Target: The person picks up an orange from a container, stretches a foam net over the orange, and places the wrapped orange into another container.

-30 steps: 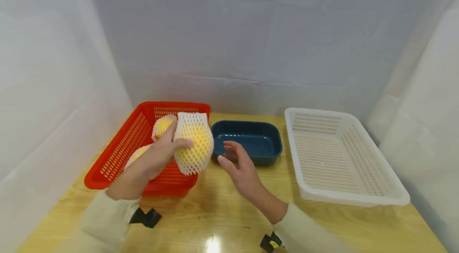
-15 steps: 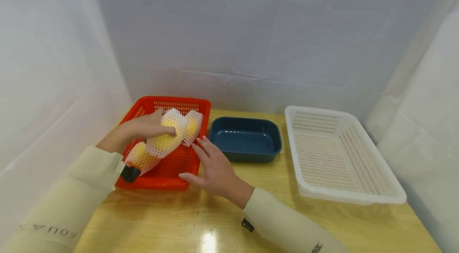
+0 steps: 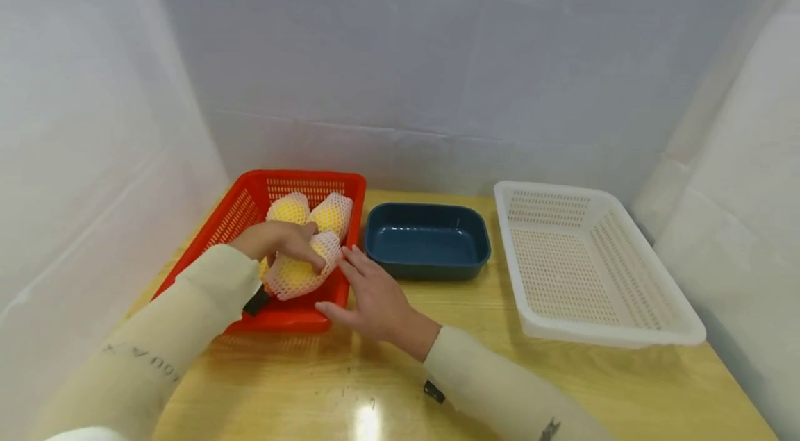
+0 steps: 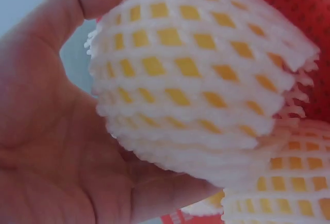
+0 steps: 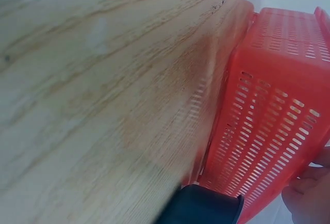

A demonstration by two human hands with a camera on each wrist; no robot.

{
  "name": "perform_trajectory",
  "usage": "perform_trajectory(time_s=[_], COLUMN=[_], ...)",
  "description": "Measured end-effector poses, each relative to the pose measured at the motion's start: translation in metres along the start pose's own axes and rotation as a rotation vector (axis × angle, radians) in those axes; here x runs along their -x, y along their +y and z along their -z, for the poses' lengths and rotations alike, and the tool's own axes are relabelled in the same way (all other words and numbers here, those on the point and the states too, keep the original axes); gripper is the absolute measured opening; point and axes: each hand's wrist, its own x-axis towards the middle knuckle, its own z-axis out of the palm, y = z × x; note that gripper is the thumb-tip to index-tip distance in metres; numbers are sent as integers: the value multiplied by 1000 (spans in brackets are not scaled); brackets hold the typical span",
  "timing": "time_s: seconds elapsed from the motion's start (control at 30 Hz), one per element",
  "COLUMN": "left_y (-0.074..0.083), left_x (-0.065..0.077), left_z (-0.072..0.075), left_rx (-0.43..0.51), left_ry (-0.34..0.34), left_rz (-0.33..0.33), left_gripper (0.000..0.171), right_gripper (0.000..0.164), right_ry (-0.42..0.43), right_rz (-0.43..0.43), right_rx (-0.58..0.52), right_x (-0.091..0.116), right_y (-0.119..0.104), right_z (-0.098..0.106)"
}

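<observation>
My left hand [image 3: 284,241] reaches into the red basket [image 3: 294,321] and grips a yellow fruit in a white foam net [image 3: 298,274]. In the left wrist view, the thumb and fingers curve around this netted fruit [image 4: 175,69]; the palm faces it. Behind it in the basket lie two more netted fruits, one at the back left [image 3: 289,207] and one at the back right [image 3: 331,214]. A bit of orange shows beneath my left hand. My right hand [image 3: 378,298] rests at the basket's right rim, fingers extended and thumb apart near the front corner.
A dark blue rectangular dish [image 3: 428,271] stands just right of the red basket. Farther right is a white perforated basket [image 3: 615,337]. All stand on a wooden table [image 3: 300,392], with pale sheeting [image 3: 437,66] hanging behind and at both sides.
The left hand first held a netted fruit over the red basket's right side, then lowered into the basket, and now grips one nearer the front. The right hand moved left to the rim.
</observation>
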Motion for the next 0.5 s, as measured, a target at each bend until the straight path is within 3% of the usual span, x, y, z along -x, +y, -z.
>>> perform_trajectory(time_s=[0.13,0.37,0.5], left_y=[8,11,11], left_x=[-7,-11,-10], left_z=[-3,-4,-4], left_rx=[5,10,-2], left_ry=[-14,-44,-44], left_rz=[6,90,76], left_gripper=[104,106,103], right_gripper=[79,78,77], right_ry=[-19,-21,-10], right_rz=[-13,-12,-3], right_rx=[-11,-47,-38], right_x=[-1,-1,-1], right_y=[1,-2,-2], right_z=[2,3,3])
